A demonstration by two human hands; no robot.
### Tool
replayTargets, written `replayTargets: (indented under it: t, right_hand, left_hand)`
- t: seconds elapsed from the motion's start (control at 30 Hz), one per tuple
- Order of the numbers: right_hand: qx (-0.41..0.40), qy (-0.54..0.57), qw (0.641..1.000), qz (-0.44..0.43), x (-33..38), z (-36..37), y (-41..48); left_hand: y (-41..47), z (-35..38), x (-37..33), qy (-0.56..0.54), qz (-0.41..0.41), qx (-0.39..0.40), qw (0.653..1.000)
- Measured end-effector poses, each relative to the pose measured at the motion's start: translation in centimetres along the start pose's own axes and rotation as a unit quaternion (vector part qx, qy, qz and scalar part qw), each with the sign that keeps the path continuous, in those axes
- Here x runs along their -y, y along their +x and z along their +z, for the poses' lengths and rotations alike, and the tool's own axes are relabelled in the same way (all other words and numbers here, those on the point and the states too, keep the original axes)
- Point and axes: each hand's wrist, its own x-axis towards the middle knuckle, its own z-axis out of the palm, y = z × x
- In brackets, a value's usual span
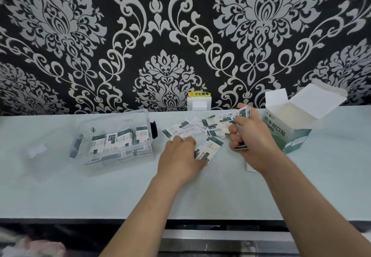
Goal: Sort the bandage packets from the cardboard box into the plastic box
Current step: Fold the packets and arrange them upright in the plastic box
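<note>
Black-and-white damask wallpaper (164, 35); white wall socket (198, 104) under yellow warning sticker (199, 94); pale countertop (100, 196).

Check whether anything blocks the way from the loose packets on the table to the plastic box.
Nothing visible does. The loose packets lie right of the plastic box, which stands open, with only bare table between them.

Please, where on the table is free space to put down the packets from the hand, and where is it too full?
Free: the near table strip before both hands, and the far-left end beyond the clear lid. Crowded: between the plastic box and cardboard box, where loose packets lie under the left hand and right hand.
</note>
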Motion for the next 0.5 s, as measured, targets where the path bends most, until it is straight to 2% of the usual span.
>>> replayTargets:
  t: [0.07,0.1,0.17,0.2,0.23,0.27,0.33,0.37,0.43,0.5]
  right_hand:
    - [0.013,-0.171,0.983,-0.062,-0.1,-1.1,-0.1]
    - [0.014,-0.296,0.949,-0.111,-0.1,-1.6,-0.2]
    - [-0.007,-0.532,0.826,-0.188,-0.2,-2.8,-0.4]
    - [-0.029,-0.605,0.772,-0.193,-0.3,-3.5,-0.5]
    - [-0.046,-0.65,0.737,-0.182,-0.4,-3.9,-0.7]
    - [-0.057,-0.675,0.717,-0.164,-0.4,-4.3,-0.9]
    - [-0.057,-0.698,0.701,-0.136,-0.4,-5.0,-1.1]
    - [-0.052,-0.696,0.705,-0.127,-0.3,-5.2,-1.1]
    - [-0.042,-0.657,0.743,-0.116,-0.2,-5.7,-0.9]
    - [-0.038,-0.582,0.806,-0.1,-0.2,-6.1,-0.4]
  left_hand:
    - [0.2,-0.1,-0.3,-0.011,-0.007,-0.002,1.0]
    - [0.3,-0.2,-0.3,-0.005,-0.007,-0.007,1.0]
    - [0.2,-0.2,-0.9,0.009,0.015,-0.042,0.999]
    - [0.1,0.0,-1.5,0.003,0.039,-0.058,0.998]
    - [-0.1,0.3,-2.3,-0.01,0.067,-0.063,0.996]
    - [-0.2,0.7,-3.1,-0.021,0.099,-0.053,0.993]
    - [-0.6,1.9,-4.9,-0.02,0.158,-0.007,0.987]
    - [-0.7,2.4,-5.7,-0.009,0.179,0.016,0.984]
    - [-0.5,3.2,-6.7,0.018,0.205,0.042,0.978]
    - [0.0,3.5,-7.4,0.033,0.228,0.046,0.972]
